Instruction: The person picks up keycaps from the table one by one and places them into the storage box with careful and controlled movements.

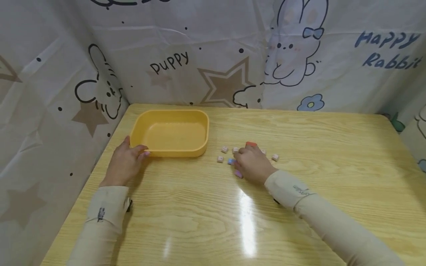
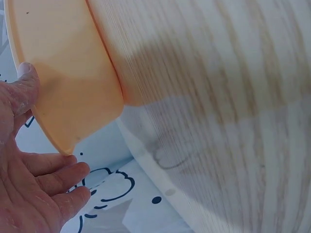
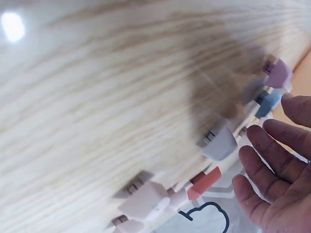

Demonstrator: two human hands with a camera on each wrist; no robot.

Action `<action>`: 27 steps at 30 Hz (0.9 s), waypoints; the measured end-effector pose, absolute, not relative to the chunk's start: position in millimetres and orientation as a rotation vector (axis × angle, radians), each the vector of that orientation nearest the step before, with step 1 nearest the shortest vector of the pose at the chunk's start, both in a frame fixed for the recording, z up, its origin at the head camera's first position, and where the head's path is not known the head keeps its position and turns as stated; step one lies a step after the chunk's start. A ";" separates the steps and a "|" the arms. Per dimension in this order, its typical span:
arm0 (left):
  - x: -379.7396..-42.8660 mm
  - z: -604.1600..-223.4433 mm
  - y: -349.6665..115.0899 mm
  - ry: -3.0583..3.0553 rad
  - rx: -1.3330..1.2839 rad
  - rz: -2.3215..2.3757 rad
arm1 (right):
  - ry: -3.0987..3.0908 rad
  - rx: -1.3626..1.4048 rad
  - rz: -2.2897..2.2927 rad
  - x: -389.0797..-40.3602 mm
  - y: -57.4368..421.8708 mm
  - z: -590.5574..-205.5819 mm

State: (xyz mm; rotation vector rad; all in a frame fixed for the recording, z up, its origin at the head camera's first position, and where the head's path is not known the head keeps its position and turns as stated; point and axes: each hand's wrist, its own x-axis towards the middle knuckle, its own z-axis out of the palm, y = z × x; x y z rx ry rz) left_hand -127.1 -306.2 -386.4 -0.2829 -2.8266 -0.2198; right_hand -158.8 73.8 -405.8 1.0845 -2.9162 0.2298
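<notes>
Curtained spot, kind of room unclear: cartoon-print cloth [image 1: 213, 40] hung round wood-grain table [image 1: 332, 155].

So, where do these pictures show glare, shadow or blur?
Head view: a bright glare streak on the glossy table, probably a reflected light; left wrist view: a soft-edged shadow on the table beside the yellow tray; right wrist view: a white glare spot at upper left, and the pale pieces look slightly blurry.
</notes>
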 end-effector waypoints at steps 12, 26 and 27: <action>-129.9 -387.4 -308.1 -2.877 -0.244 -0.213 | -2.910 1.112 0.150 -158.6 69.1 -407.4; -128.6 -382.1 -307.6 -2.912 -0.220 -0.216 | -2.722 1.108 0.307 -183.4 35.6 -355.4; -128.8 -382.0 -307.9 -2.909 -0.227 -0.215 | -2.710 1.107 0.315 -187.1 28.9 -349.9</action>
